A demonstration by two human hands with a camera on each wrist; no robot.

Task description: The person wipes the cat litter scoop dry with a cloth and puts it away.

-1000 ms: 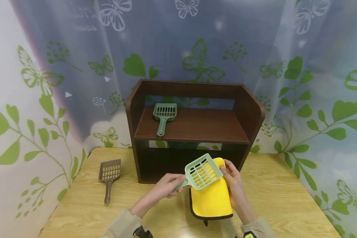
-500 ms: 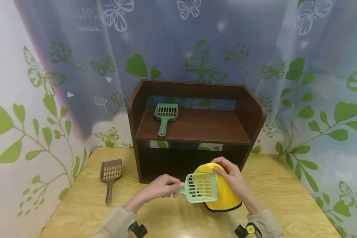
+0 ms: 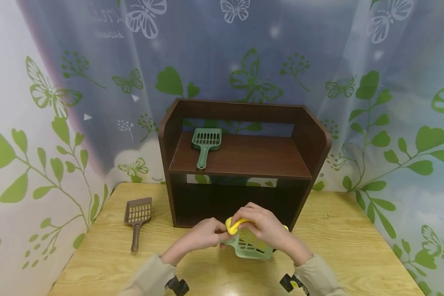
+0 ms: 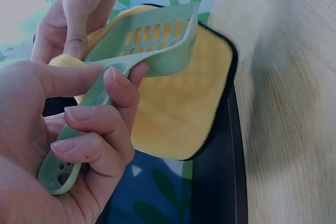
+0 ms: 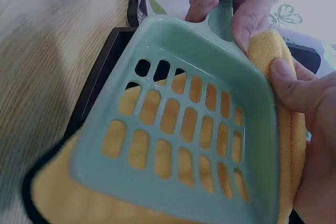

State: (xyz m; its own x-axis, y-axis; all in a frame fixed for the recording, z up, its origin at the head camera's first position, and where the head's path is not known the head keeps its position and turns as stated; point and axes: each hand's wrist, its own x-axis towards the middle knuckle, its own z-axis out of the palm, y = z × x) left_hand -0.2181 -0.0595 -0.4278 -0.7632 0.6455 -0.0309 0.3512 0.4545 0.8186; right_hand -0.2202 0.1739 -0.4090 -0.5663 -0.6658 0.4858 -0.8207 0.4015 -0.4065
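Observation:
In the head view my left hand (image 3: 207,234) grips the handle of a light green slotted litter scoop (image 3: 253,250), fingers curled round it as the left wrist view shows. My right hand (image 3: 260,226) pinches a folded part of a yellow cloth (image 3: 234,226) with black edging, right at the scoop's rim near the handle. The rest of the cloth (image 4: 178,108) hangs behind the scoop and shows through its slots. In the right wrist view the thumb presses the folded cloth (image 5: 286,124) along the scoop's side wall.
Behind the hands stands a dark brown two-tier shelf (image 3: 240,174). A dark green litter scoop (image 3: 206,142) lies at the left of its upper tier. A brown litter scoop (image 3: 137,218) rests on the wooden table (image 3: 96,259) to the left. A patterned curtain hangs behind.
My right hand has moved left with the cloth, from the scoop's far right side to its rim near the handle. The scoop has tilted, and most of the cloth now hangs behind it.

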